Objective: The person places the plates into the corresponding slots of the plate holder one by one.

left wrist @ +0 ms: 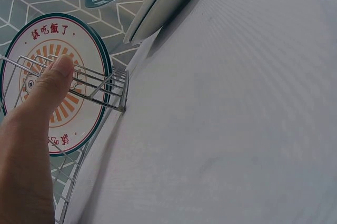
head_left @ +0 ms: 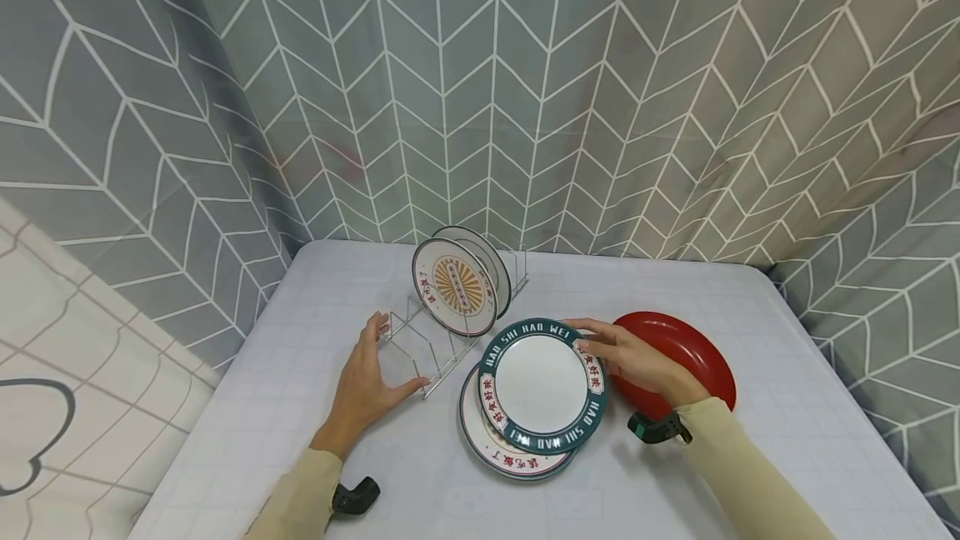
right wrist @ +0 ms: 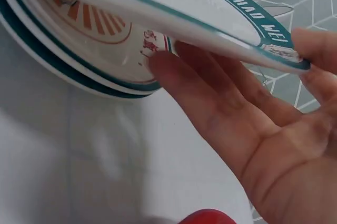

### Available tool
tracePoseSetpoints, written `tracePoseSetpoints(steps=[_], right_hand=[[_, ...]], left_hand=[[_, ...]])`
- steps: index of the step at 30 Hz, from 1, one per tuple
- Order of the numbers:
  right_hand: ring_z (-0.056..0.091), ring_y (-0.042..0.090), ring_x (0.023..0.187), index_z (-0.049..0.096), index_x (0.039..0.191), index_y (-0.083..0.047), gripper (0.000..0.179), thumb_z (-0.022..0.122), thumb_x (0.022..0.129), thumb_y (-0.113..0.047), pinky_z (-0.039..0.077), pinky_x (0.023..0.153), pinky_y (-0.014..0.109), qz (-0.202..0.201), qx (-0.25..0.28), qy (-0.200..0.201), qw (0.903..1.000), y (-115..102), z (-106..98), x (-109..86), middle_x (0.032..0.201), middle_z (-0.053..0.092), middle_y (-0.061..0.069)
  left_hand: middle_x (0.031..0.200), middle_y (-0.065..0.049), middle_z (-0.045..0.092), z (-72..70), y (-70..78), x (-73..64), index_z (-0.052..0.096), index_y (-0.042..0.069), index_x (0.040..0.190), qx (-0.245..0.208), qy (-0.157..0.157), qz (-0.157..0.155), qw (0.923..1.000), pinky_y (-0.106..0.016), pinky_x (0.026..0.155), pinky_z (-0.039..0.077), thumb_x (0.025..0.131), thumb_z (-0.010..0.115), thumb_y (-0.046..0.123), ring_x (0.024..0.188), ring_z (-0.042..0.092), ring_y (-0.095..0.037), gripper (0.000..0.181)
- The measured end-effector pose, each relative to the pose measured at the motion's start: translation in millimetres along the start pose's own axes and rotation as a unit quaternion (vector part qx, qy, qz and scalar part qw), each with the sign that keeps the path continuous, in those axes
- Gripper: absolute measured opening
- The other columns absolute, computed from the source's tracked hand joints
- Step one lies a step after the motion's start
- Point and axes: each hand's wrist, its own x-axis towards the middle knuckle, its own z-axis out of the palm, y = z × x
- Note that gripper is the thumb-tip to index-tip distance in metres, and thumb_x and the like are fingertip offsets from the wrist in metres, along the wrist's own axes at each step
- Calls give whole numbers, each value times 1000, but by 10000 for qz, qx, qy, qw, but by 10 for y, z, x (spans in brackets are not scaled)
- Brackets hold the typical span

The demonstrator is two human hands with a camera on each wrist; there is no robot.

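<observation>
My left hand grips the near end of a wire dish rack; in the left wrist view its thumb lies across the rack's wires. Two plates stand on edge in the rack, the front one showing an orange sunburst. My right hand pinches the rim of a green-rimmed plate, thumb on top and fingers underneath. That plate is tilted above a small stack of plates; in the right wrist view a gap shows between it and the stack's top plate.
A red oval dish lies on the white-covered table, partly behind my right hand and wrist. A patterned grey curtain hangs along the table's back edge. Black wrist bands sit on both wrists.
</observation>
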Motion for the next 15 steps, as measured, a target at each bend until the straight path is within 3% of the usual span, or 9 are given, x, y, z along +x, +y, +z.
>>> tracePoseSetpoints(steps=[3,7,10,15], right_hand=[[63,35,112,34,153,-21,56,54,100,-22,59,90,40,29,664,-555,9962,11,-8,-10,138,52,21],[69,32,102,32,154,-24,57,48,101,-11,60,88,38,-120,1075,-1179,9871,9,-13,-28,128,61,15],[70,29,99,36,152,-25,55,48,101,-8,61,85,35,-319,1131,-1257,9851,-13,-25,-41,124,64,8],[69,20,93,40,150,-26,54,50,100,-7,62,78,33,-684,1014,-1056,9869,-73,-64,-43,120,62,2]], left_hand=[[146,-18,47,2,-7,-6,23,-4,151,13,8,3,10000,-47,106,45,57,88,59,129,53,-32,130],[146,-18,47,3,-8,-7,24,-5,150,-2,-12,-16,10000,-46,107,44,57,89,57,128,53,-32,130],[146,-18,47,5,-8,-7,24,-5,150,0,-20,-34,10000,-47,107,45,56,89,56,128,53,-32,130],[145,-18,48,6,-8,-7,21,-1,153,-27,-44,-52,10000,-48,106,46,57,89,56,127,54,-33,131]])
